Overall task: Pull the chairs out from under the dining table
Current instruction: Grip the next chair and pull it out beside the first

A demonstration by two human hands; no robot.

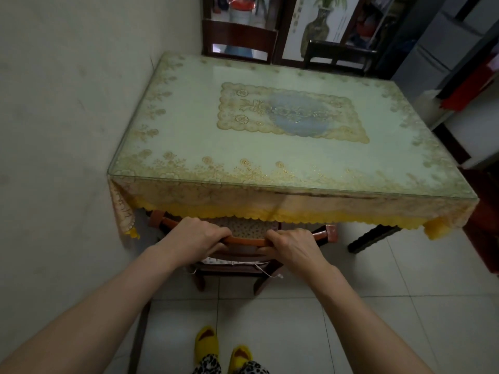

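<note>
A dining table (pixel 189 125) with a glass top over a gold-patterned cloth fills the middle of the view. A brown wooden chair (pixel 247 242) with a patterned cushion stands tucked at the near side, its seat partly under the cloth's yellow fringe. My left hand (pixel 195 236) and my right hand (pixel 293 242) both grip the chair's curved top rail, a short gap between them. Two more dark chairs stand at the far side, one at the left (pixel 239 40) and one at the right (pixel 337 59).
A pale wall (pixel 67 117) runs close along the table's left side. White floor tiles (pixel 391 279) spread to the right and behind the chair. My feet in yellow slippers (pixel 206 344) stand just behind it. Dark furniture (pixel 483 225) sits at the right edge.
</note>
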